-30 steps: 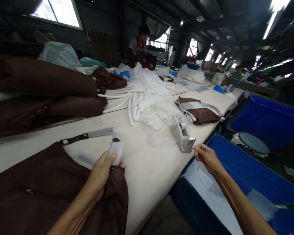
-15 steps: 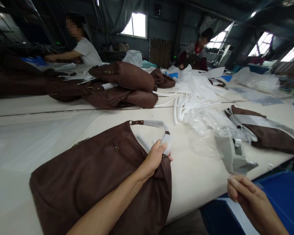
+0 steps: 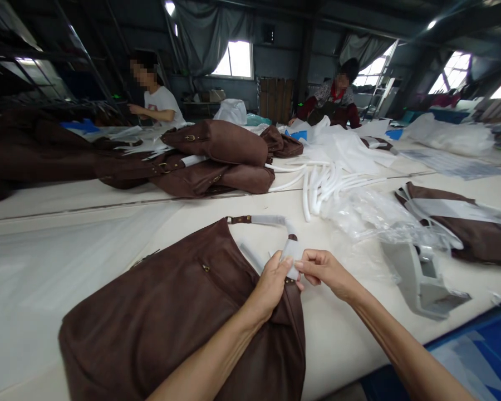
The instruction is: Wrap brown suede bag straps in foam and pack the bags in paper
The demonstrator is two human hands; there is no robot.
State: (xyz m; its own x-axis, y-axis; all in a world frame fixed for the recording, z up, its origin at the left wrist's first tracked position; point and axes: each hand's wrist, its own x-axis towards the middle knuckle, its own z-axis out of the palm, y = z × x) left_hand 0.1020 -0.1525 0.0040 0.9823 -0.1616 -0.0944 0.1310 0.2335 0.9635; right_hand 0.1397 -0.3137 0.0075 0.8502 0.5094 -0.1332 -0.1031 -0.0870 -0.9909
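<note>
A dark brown leather handbag (image 3: pixel 171 312) lies on the table in front of me. Its strap is wrapped in white paper (image 3: pixel 268 220), with short brown lengths showing. My left hand (image 3: pixel 273 281) grips the wrapped strap close to the bag's right end, thumb on top. Against that same wrapping, my right hand (image 3: pixel 320 270) has thumb and forefinger pinched together, beside the left thumb. Whatever those fingertips may hold is too small to make out. A grey tape dispenser (image 3: pixel 421 284) stands on the table to the right of my right hand.
Several brown bags (image 3: pixel 217 147) are piled across the table, with white cords (image 3: pixel 317 184) beside them. Clear plastic (image 3: pixel 363 214) and another wrapped bag (image 3: pixel 480 239) lie at right, white sheeting (image 3: pixel 67 262) at left. Two people (image 3: pixel 161 103) work beyond the table.
My right hand has moved left and up from near the tape dispenser to the strap. My left hand keeps its grip. The view has shifted slightly.
</note>
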